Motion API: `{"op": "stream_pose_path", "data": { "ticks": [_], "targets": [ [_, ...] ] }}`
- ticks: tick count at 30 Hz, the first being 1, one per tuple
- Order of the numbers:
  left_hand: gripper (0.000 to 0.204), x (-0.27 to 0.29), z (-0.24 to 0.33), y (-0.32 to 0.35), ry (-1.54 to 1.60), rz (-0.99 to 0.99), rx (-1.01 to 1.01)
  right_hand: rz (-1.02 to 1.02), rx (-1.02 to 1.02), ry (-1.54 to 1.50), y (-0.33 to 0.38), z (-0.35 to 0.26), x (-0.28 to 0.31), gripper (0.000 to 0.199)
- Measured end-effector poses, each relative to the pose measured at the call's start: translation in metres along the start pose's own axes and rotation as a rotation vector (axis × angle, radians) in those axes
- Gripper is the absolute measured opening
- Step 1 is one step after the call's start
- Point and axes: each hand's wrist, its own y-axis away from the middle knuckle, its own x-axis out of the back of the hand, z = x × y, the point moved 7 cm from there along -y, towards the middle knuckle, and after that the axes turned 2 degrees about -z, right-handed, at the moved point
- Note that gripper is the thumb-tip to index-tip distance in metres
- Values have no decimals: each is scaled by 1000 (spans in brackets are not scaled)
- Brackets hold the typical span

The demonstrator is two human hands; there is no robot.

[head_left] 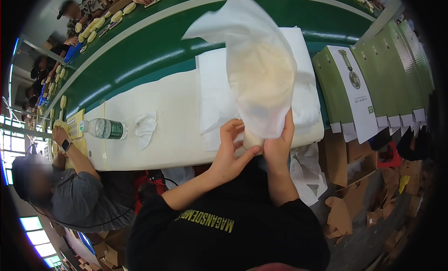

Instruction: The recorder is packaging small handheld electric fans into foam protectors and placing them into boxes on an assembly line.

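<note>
Upright in front of me is a cream device with a round head and a short handle (252, 139). A thin translucent white bag (275, 42) covers its head, and the bag's loose end flares out at the top left. My left hand (229, 152) curls round the handle from the left, thumb pressed to its lower end. From the right, my right hand (279, 147) grips the handle and the bag's lower edge. Behind the device lies a stack of white bags (212, 91) on the pale worktop (175, 103). The device's exact kind is blurred by the bag.
A clear water bottle (106, 128) lies left of a crumpled white tissue (145, 126). Green printed boxes (333, 86) stand at the right. Beyond runs a green conveyor (144, 51). A co-worker (70, 191) sits at the left; cardboard boxes (343, 159) are on the floor.
</note>
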Motion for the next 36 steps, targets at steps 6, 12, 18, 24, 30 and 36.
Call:
{"op": "stream_pose_path", "data": {
  "ticks": [6, 12, 18, 24, 30, 36],
  "targets": [
    [40, 2, -34, -6, 682, 64, 537, -206, 165, 449, 20, 3, 5, 49],
    [40, -5, 12, -19, 45, -442, 191, 98, 856, 1146, 57, -38, 32, 50],
    [30, -88, 79, -64, 418, -1164, -235, 471, 918, 1062, 87, -112, 111, 65],
    [70, -220, 35, -124, -526, -524, -959, 420, 488, -65, 65, -99, 152, 63],
    [77, -242, 17, -138, -660, -676, -982, 439, 471, -101, 59, -131, 182, 48],
    [75, -163, 68, -153, -394, -574, -723, 419, 740, -634, 26, -170, 222, 44]
  ]
}}
